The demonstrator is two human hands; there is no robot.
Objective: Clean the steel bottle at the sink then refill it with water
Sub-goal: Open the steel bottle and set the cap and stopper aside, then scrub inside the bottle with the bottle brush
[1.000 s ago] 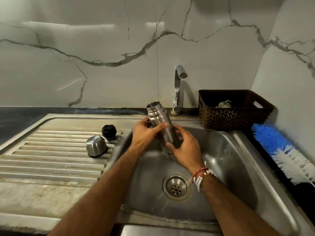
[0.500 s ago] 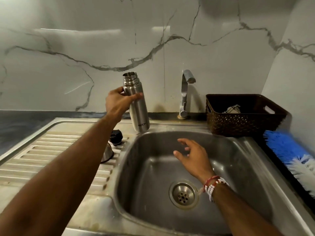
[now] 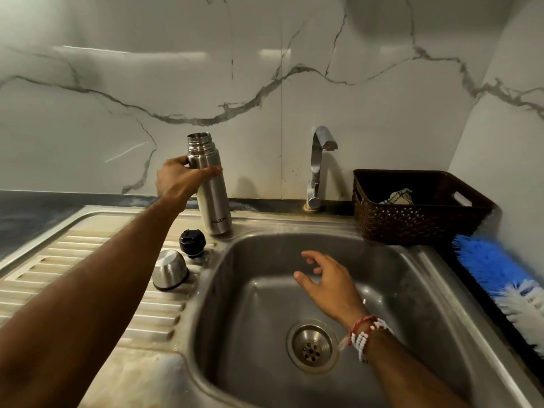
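1. At the near left, on the ribbed draining surface (image 3: pixel 88 260), sit a steel cup-lid (image 3: pixel 170 270) and, just beyond it, a black stopper (image 3: pixel 192 242). The bottle's mouth is open.
2. The left hand (image 3: pixel 179 179) grasps the steel bottle (image 3: pixel 210 187) round its shoulder, under the threaded neck. The bottle stands nearly upright at the sink's far-left corner; I cannot tell whether it touches the rim.
3. Rigid polished steel, probably slippery when wet and light while empty. A full wrap at mid-body should hold best.
4. The right hand (image 3: pixel 326 278) hovers released over the sink (image 3: pixel 241 319), fingers spread, holding nothing.
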